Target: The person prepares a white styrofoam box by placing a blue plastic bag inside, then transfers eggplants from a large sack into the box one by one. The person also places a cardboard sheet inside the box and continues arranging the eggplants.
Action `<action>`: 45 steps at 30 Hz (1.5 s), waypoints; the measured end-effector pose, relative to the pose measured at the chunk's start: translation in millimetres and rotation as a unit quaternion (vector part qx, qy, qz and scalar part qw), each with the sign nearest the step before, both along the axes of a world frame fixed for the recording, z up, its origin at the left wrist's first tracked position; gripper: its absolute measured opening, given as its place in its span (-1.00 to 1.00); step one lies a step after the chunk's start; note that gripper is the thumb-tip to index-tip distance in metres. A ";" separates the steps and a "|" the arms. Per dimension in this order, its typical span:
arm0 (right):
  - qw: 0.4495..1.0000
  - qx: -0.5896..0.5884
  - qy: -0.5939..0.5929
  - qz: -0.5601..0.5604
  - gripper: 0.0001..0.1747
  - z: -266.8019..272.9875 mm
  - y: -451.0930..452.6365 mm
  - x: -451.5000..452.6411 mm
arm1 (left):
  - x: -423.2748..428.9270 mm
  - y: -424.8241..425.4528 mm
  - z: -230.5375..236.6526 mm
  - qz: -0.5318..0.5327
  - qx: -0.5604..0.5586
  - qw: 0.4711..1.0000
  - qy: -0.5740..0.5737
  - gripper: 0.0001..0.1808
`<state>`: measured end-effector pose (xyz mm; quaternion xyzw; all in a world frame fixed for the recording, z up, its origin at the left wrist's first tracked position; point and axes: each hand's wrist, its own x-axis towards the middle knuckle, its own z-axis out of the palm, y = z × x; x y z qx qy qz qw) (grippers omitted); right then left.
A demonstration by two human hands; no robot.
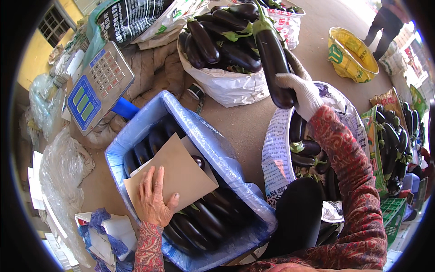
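My right hand [302, 90], in a white knit glove, grips a large dark eggplant [273, 61] with its green stem end up. It is at the right edge of a white woven sack [224, 85] heaped with eggplants. My bare left hand [154, 197] lies flat, fingers spread, on a brown paper sheet [180, 170]. That sheet covers part of the eggplants [200, 217] in a box lined with blue plastic film [210, 136]. Below my right forearm stands a round white printed sack [277, 153] holding more eggplants, partly hidden by the arm and my knee.
A digital scale's keypad and display [100, 88] stand at the left, beside crumpled clear plastic [64, 170]. A white box with blue film [108, 234] sits lower left. Farther off are a yellow sack [353, 54], a standing person [385, 27], bagged eggplants [390, 136] and a green crate [392, 217].
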<state>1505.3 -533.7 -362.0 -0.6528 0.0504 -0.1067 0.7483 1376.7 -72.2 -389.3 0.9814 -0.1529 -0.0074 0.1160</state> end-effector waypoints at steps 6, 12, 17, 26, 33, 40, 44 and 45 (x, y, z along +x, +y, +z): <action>0.856 -0.467 -0.124 -0.183 -0.12 15.7 70.8 152.3 | -0.1 5.3 -3.5 0.012 -0.019 0.999 0.032 -0.08; 0.671 -0.690 -0.087 -0.256 -0.28 -14.9 135.2 219.8 | -0.3 7.2 -4.1 0.012 -0.007 0.999 0.044 -0.07; 0.707 -0.680 -0.070 -0.178 -0.26 -17.9 124.4 209.4 | 0.9 7.9 -3.7 0.002 0.002 0.999 0.035 -0.05; 0.830 -0.553 0.057 -0.036 -0.45 27.9 -128.6 -37.9 | 7.0 11.8 -16.4 -0.025 -0.031 0.999 0.006 0.01; 0.642 -0.545 0.528 -0.109 -0.20 -148.9 -269.1 -314.1 | 8.6 21.4 -18.6 -0.040 0.031 0.999 0.003 -0.06; 0.647 -0.376 0.647 -0.147 -0.04 -216.2 -252.4 -377.4 | 8.0 26.2 -18.8 -0.020 0.023 0.999 0.016 -0.07; 0.758 -0.209 0.591 -0.182 -0.26 -161.8 -231.5 -374.2 | 10.7 32.3 -22.0 -0.028 0.024 0.999 0.002 -0.07; 0.783 -0.149 0.573 -0.190 -0.32 -147.8 -221.9 -373.5 | 11.1 33.6 -23.0 -0.035 0.022 0.999 0.001 -0.07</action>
